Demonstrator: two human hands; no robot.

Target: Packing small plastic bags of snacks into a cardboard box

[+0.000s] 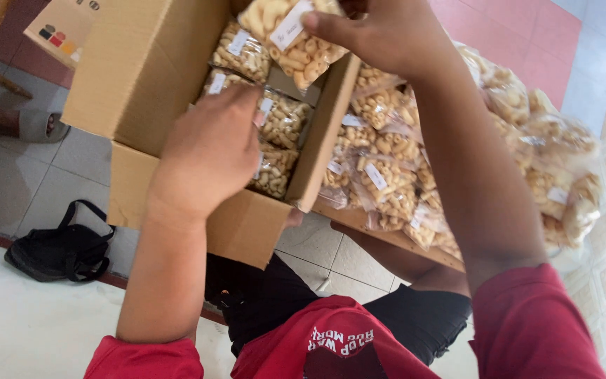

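Snack packet [290, 35], a clear bag of pale curled crackers with a white label, hangs in the right hand [380, 31] directly over the open cardboard box [142, 77]. Fingers are closed on the packet's top edge, so its long axis drops from the hand toward the box's far end, tilted slightly left. The left hand [212, 151] is lower and nearer the body, fingers curled loosely, resting on the packets already packed in the box [282, 119]; whether it pinches one I cannot tell. The held packet lies beyond and above the left hand, at the right hand's fingertips. To the right, on the wooden worktop [387, 235], a heap of similar packets [457, 154] lies just beside the box wall.
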